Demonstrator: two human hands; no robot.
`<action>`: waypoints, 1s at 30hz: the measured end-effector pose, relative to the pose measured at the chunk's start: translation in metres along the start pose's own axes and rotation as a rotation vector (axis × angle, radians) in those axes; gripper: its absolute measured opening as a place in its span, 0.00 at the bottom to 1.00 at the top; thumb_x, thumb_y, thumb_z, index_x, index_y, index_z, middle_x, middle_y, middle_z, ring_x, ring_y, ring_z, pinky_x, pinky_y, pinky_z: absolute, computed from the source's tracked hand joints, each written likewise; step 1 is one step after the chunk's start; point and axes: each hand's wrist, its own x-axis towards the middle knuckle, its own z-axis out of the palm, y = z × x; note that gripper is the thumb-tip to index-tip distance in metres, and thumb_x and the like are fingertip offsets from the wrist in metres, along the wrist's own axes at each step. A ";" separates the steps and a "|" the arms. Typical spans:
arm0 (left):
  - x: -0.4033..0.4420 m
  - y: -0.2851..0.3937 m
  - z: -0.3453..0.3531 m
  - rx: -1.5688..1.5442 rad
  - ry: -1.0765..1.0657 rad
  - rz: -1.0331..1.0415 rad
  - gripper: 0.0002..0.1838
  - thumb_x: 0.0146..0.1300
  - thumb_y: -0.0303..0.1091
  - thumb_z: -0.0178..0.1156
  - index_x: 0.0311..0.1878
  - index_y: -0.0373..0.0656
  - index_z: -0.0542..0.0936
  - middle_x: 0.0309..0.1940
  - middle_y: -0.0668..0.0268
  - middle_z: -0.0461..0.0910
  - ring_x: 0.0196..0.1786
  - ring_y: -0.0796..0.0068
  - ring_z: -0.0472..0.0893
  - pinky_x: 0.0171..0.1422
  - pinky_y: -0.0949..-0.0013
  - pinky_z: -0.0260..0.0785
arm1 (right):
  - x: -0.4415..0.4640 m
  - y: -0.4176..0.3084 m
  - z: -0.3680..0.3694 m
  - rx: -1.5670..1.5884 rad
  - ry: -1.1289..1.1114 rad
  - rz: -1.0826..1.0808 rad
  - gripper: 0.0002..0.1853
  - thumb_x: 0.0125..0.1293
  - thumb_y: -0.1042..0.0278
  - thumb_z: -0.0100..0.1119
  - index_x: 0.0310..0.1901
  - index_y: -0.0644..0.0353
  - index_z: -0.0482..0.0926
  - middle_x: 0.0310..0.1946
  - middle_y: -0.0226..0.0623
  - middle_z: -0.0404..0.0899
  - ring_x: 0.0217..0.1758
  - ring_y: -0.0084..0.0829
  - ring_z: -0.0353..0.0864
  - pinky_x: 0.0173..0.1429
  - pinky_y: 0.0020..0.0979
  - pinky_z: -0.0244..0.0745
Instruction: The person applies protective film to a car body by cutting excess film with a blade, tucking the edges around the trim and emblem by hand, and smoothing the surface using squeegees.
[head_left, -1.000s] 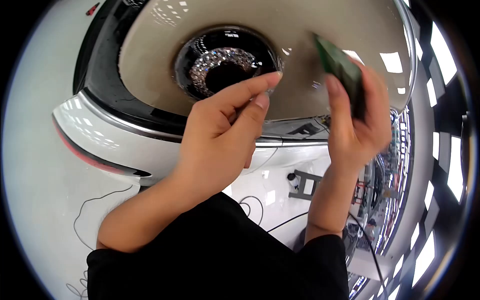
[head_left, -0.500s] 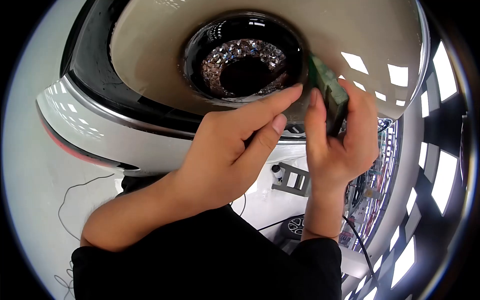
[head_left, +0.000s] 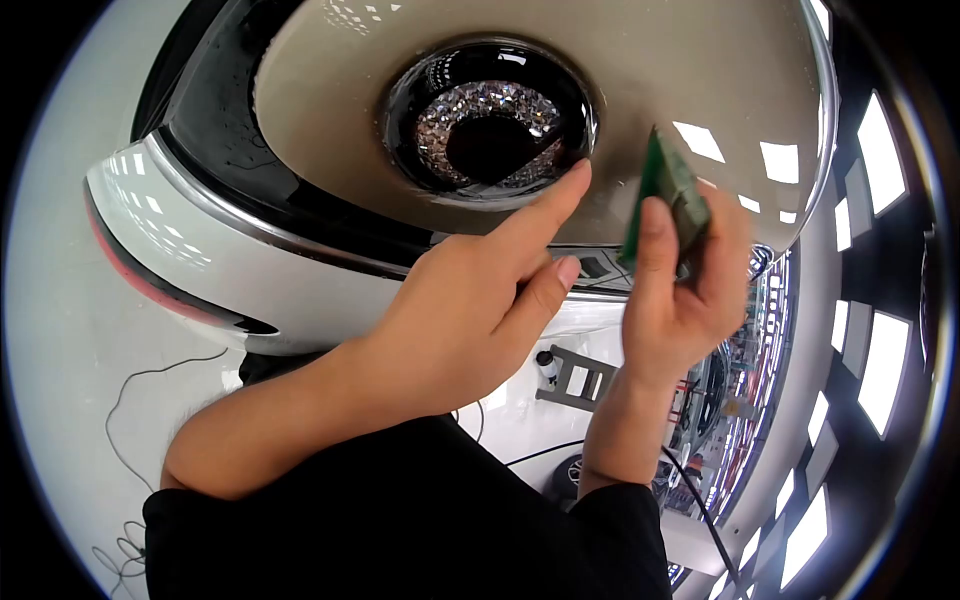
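My left hand [head_left: 465, 300] reaches across a car's body with its index finger stretched out. The fingertip is at the lower right edge of a round, glossy black part [head_left: 405, 130] that has a crystal-like sparkling ring inside. The thumb stands apart from the index finger, and nothing is in this hand. Between the thumb and fingers of my right hand [head_left: 680, 290] is a green squeegee [head_left: 665, 190], a flat wedge with a grey-green outer side, slightly blurred. It is tilted, right of the round part; I cannot tell whether it touches the beige panel [head_left: 650, 60].
A white body section [head_left: 190, 230] with a chrome strip lies along the near left. Below are a grey step stool [head_left: 575, 380] and a dark-topped bottle [head_left: 546, 368] on the white floor. Thin cables [head_left: 125, 420] run at the lower left.
My right hand with the squeegee has moved away from the round part's edge, slightly down and to the right. My left index finger has shifted a little left. The view has shifted slightly.
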 end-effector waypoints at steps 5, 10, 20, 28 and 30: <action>-0.001 -0.017 0.015 0.024 0.042 0.034 0.37 0.79 0.24 0.53 0.86 0.39 0.51 0.22 0.67 0.73 0.26 0.79 0.71 0.37 0.72 0.68 | 0.044 -0.011 -0.003 -0.153 -0.181 -0.334 0.14 0.61 0.80 0.75 0.50 0.66 0.86 0.44 0.40 0.86 0.44 0.34 0.86 0.50 0.29 0.80; 0.003 -0.026 0.013 0.168 0.113 0.134 0.40 0.75 0.31 0.56 0.86 0.49 0.52 0.26 0.52 0.82 0.30 0.44 0.83 0.37 0.49 0.74 | 0.052 -0.019 0.012 -0.256 -0.222 -0.442 0.16 0.59 0.80 0.76 0.49 0.65 0.87 0.44 0.40 0.85 0.43 0.38 0.87 0.47 0.31 0.82; 0.010 -0.036 0.003 0.154 0.084 0.152 0.38 0.73 0.29 0.57 0.84 0.47 0.59 0.26 0.52 0.83 0.28 0.45 0.83 0.34 0.48 0.74 | 0.033 -0.032 0.011 -0.425 -0.290 -0.300 0.15 0.62 0.83 0.72 0.51 0.70 0.83 0.42 0.46 0.83 0.40 0.42 0.86 0.44 0.35 0.82; 0.009 -0.033 -0.002 0.137 0.032 0.168 0.40 0.69 0.20 0.58 0.83 0.39 0.58 0.27 0.56 0.82 0.26 0.58 0.82 0.36 0.64 0.75 | 0.016 -0.031 0.021 -0.414 -0.213 -0.207 0.16 0.62 0.81 0.72 0.51 0.72 0.81 0.41 0.47 0.81 0.36 0.43 0.84 0.39 0.37 0.80; 0.008 -0.031 -0.003 0.150 0.022 0.148 0.40 0.69 0.20 0.58 0.84 0.39 0.58 0.26 0.57 0.81 0.25 0.62 0.82 0.36 0.66 0.75 | 0.013 -0.029 0.021 -0.399 -0.211 -0.191 0.17 0.62 0.80 0.72 0.51 0.72 0.81 0.39 0.47 0.80 0.34 0.43 0.82 0.35 0.37 0.79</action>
